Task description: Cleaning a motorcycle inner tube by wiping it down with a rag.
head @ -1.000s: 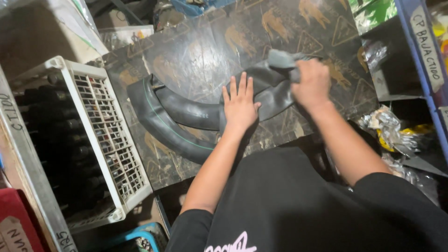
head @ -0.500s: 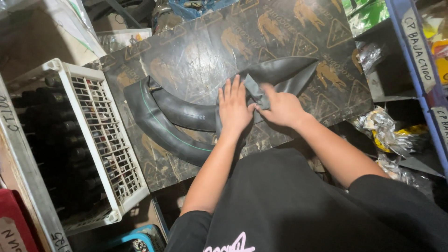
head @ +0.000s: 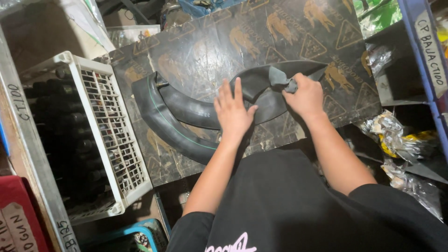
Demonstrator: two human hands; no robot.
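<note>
Our left hand (head: 233,114) presses flat, grip wide, on the limp black inner tube (head: 186,112) lying on the table (head: 196,51); our right hand (head: 305,95) pinches its folded end. Soft and light, we judge; best gripped at folds.

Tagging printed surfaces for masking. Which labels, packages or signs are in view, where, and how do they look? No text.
Shelf label: top right, pale strip on blue upright, handwritten.
Rail markings: left, dark writing on grey metal.
Red box labels: bottom left, off-white tags.
Foil packets: right, crinkled silver and yellow.
Printed board: centre, black with gold animal and triangle marks, under the black rubber tube.
</note>
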